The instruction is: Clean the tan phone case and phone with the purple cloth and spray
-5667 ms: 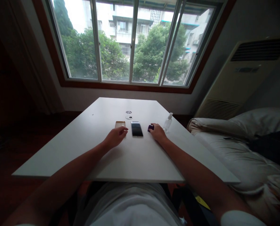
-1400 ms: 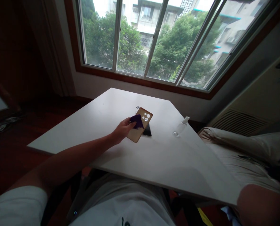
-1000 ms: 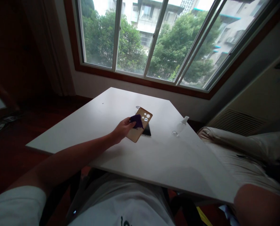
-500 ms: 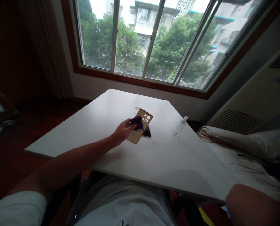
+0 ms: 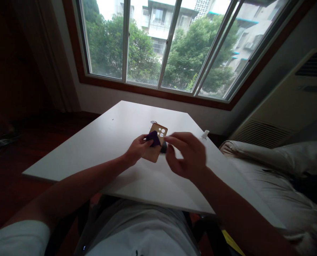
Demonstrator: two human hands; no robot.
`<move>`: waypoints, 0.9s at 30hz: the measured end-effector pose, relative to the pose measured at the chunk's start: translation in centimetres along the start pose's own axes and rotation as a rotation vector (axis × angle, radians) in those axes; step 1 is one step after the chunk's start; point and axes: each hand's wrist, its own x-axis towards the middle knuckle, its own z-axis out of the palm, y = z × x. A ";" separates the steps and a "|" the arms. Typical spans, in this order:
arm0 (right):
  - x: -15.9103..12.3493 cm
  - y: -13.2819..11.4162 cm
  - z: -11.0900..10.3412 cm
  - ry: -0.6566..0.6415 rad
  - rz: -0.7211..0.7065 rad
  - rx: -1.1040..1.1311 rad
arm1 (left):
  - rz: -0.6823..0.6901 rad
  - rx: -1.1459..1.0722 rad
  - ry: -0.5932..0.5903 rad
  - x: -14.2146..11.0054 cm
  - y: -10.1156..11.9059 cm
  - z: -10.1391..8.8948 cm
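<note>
My left hand (image 5: 137,150) holds a tan phone case (image 5: 155,148) tilted above the white table (image 5: 102,142), with a small dark purple cloth (image 5: 153,138) pinched against the case under my thumb. The case shows several round camera holes near its top. My right hand (image 5: 186,153) hovers just right of the case, fingers spread and empty, blurred. A dark phone (image 5: 163,149) lies flat on the table behind the case, mostly hidden by my hands.
The white cap of a clear spray bottle (image 5: 205,134) peeks out behind my right hand. A bed with pale bedding (image 5: 265,177) lies against the table's right side. A wide window (image 5: 158,46) fills the far wall, a floor air conditioner (image 5: 286,99) at right.
My right hand came up from below the table's right side to just beside the case. My left hand kept the case and cloth, drawing them slightly nearer. The view shifted a little.
</note>
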 end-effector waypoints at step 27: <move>-4.1 0.0 10.1 0.071 0.664 0.509 | -0.107 -0.361 -0.192 -0.2 0.0 1.2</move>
